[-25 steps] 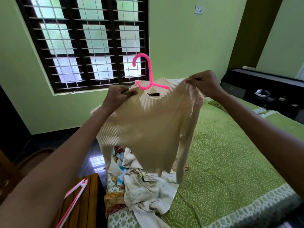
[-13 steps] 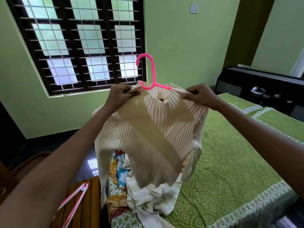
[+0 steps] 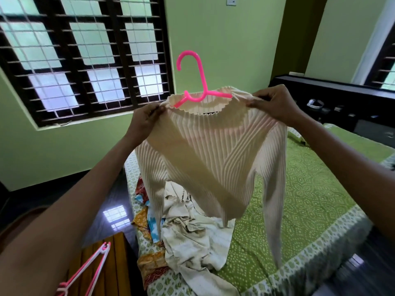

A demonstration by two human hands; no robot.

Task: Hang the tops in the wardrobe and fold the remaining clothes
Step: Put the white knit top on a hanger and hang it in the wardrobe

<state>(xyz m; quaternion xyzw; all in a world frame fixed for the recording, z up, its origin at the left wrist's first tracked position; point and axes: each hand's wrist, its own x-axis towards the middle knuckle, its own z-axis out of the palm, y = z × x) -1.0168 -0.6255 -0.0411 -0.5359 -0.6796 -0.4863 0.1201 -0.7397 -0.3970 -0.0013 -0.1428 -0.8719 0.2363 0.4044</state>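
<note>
The pink hanger [image 3: 199,90] shows only its hook and upper arms — the rest sits inside the ribbed top [image 3: 209,159]. The top hides part of the clothes pile [image 3: 192,242] on the bed. A second hanger [image 3: 85,272] — cut off by the bottom edge.

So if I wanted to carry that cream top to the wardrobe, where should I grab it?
Probably by the pink hanger, not the cloth. Its hook sticks up bare above the neckline of the cream top, so reach in from above and curl your fingers round the stem under the hook. Right now the left hand and right hand pinch the shoulders, leaving the hook free.
</note>
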